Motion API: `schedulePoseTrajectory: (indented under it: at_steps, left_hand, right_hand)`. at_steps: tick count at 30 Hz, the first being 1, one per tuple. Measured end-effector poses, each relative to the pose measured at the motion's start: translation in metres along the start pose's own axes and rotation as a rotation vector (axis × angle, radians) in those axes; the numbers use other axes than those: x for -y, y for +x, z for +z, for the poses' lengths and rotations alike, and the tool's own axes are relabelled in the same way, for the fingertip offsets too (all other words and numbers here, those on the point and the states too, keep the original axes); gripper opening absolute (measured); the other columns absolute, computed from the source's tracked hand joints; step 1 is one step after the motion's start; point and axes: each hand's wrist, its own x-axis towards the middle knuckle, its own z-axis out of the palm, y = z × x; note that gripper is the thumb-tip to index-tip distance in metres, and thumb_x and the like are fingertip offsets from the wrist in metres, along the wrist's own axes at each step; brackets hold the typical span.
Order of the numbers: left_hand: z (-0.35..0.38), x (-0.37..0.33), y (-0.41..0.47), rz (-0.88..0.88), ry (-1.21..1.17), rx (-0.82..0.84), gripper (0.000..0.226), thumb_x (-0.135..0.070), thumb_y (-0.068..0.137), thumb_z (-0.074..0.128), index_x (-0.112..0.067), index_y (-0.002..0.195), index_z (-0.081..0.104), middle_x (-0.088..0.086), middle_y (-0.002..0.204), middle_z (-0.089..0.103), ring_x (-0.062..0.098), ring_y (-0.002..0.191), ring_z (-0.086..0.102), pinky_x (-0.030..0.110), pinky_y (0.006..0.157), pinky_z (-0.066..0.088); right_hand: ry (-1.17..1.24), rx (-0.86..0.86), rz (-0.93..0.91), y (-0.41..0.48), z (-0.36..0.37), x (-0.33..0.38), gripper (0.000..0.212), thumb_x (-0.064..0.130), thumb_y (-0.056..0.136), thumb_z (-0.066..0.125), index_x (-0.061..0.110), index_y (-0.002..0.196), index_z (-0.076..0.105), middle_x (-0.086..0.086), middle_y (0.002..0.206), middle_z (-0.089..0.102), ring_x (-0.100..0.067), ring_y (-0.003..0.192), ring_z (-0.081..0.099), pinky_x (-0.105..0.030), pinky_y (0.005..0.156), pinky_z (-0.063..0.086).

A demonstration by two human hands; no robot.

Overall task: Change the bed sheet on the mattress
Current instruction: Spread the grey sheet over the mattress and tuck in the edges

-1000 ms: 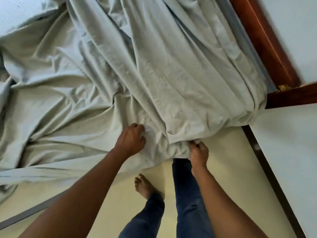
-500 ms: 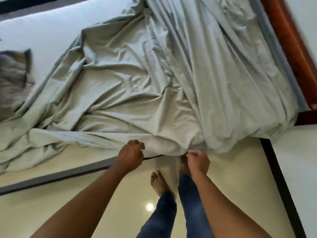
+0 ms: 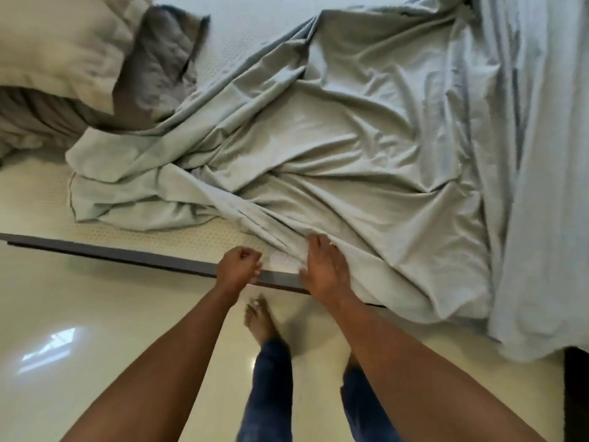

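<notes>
A crumpled pale grey-green sheet (image 3: 334,148) lies across the white mattress (image 3: 41,199) and hangs over its near right corner. At the near edge of the bed, my right hand (image 3: 322,266) lies on the sheet's edge with its fingers stretched out over a fold. My left hand (image 3: 239,264) is just to its left, over the mattress edge. Its fingers are curled into a fist, and I see no cloth in it. The bare mattress shows at the left and at the top.
A beige pillow (image 3: 60,46) and grey bedding (image 3: 156,68) lie on the far left of the bed. A dark bed frame rail (image 3: 127,253) runs along the near side. I stand on glossy cream floor (image 3: 79,330), with my bare foot (image 3: 259,320) close to the rail.
The view has shifted left along the bed. Both hands gripped the sheet's hanging edge before. Now the left hand is off the cloth and the right hand lies flat on it.
</notes>
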Motion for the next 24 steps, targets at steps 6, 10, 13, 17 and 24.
schedulePoseTrajectory:
  at_steps: [6,10,13,17,24]
  left_hand:
    - [-0.023,-0.021,0.032,-0.065,-0.207,-0.008,0.067,-0.063,0.081,0.073,-0.003,0.11,0.064,0.014,0.106,0.073,0.031,0.09,0.072,0.043,0.072,0.062]
    - [-0.056,0.02,0.022,-0.094,0.194,-0.188,0.046,-0.039,0.096,0.063,0.004,0.113,0.06,0.025,0.114,0.066,0.039,0.103,0.065,0.04,0.082,0.054]
    - [-0.1,0.066,0.013,-0.24,0.254,-0.193,0.035,-0.028,0.095,0.059,0.004,0.107,0.062,0.022,0.096,0.071,0.036,0.086,0.072,0.037,0.075,0.057]
    - [-0.153,0.095,0.016,-0.467,0.352,0.036,0.026,-0.02,0.084,0.063,-0.001,0.101,0.065,0.016,0.069,0.072,0.028,0.055,0.072,0.047,0.061,0.064]
    - [-0.185,-0.014,0.048,-0.23,0.766,0.262,0.042,-0.051,0.09,0.063,-0.009,0.089,0.06,0.009,0.07,0.075,0.021,0.056,0.073,0.034,0.076,0.062]
  right_hand:
    - [0.08,0.039,-0.205,-0.007,0.021,0.036,0.025,0.009,0.083,0.061,0.016,0.105,0.07,-0.008,0.103,0.069,-0.031,0.093,0.066,-0.037,0.082,0.054]
    - [0.152,0.562,-0.391,-0.051,0.041,0.076,0.021,0.014,0.081,0.063,0.015,0.097,0.077,-0.006,0.101,0.074,-0.029,0.092,0.068,-0.024,0.078,0.045]
    - [0.137,0.681,-0.38,-0.038,0.051,0.095,0.026,0.01,0.082,0.061,0.014,0.1,0.078,-0.004,0.109,0.074,-0.027,0.099,0.068,-0.027,0.086,0.051]
    - [0.143,0.534,-0.301,0.011,0.028,0.126,0.02,0.016,0.087,0.062,0.015,0.103,0.074,-0.004,0.11,0.073,-0.024,0.105,0.066,-0.03,0.091,0.05]
    - [0.218,0.173,-0.071,0.116,-0.071,0.154,0.019,0.017,0.09,0.061,0.015,0.102,0.077,-0.006,0.11,0.075,-0.025,0.109,0.067,-0.031,0.094,0.051]
